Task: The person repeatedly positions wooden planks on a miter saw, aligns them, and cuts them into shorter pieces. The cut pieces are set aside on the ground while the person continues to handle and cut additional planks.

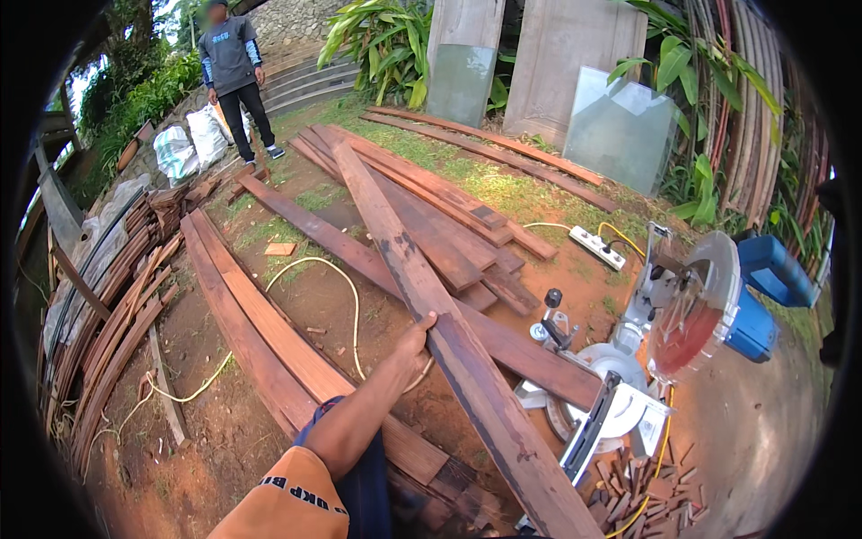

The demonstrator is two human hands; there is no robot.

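A: Where's the plank (458, 368)?

B: In the left hand (411, 350), partway along its length. It slants from the upper middle of the view to the lower edge, passing just beside the saw (759, 328).

A: And the fingers?

B: Closed on the plank's left edge, with the thumb (428, 320) on the upper face; the rest are mostly hidden. The right hand is out of view, so I can't tell what its fingers do.

A: Any writing?

B: The orange sleeve (278, 503) on that arm carries bold dark capitals, bent by a fold. A person (232, 67) standing at the upper left wears a grey shirt with light lettering across the chest, small and blurred. Near that person are white sacks (206, 139), one with green and blue stripes; any print there is too small to make out.

A: What's on the saw?

B: The end of a board (566, 375) rests on its base. The plank crosses in front of that board; I can't tell whether they touch.

A: And around it?

B: Offcuts (660, 490) are heaped below the saw, beside a yellow cord (663, 463). A white power strip (597, 248) lies beyond, near a pile of boards (431, 211) on the ground.
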